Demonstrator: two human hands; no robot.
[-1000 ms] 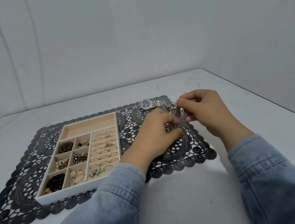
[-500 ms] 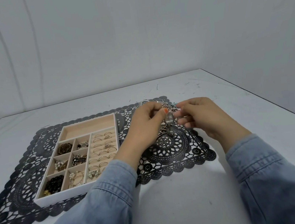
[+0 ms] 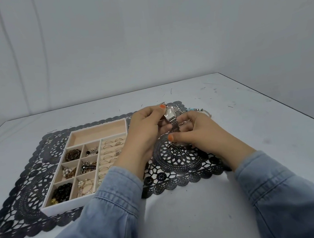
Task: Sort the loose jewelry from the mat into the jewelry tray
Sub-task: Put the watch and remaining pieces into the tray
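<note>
while left hand (image 3: 144,134) and right hand (image 3: 200,134) pinch it, the silver link-band watch (image 3: 170,115) shines.

Left hand (image 3: 144,134), right hand (image 3: 199,133), curled

I recorded the mat (image 3: 180,155) as black, cut in a lace pattern of rosettes with scalloped edges. The tray (image 3: 62,207) was white outside, beige within. The metal band (image 3: 170,117) read silver. The nails (image 3: 162,106) were orange and the sleeves (image 3: 107,204) faded blue denim. A small piece (image 3: 191,108) beyond appeared turquoise, though blurred.
</note>
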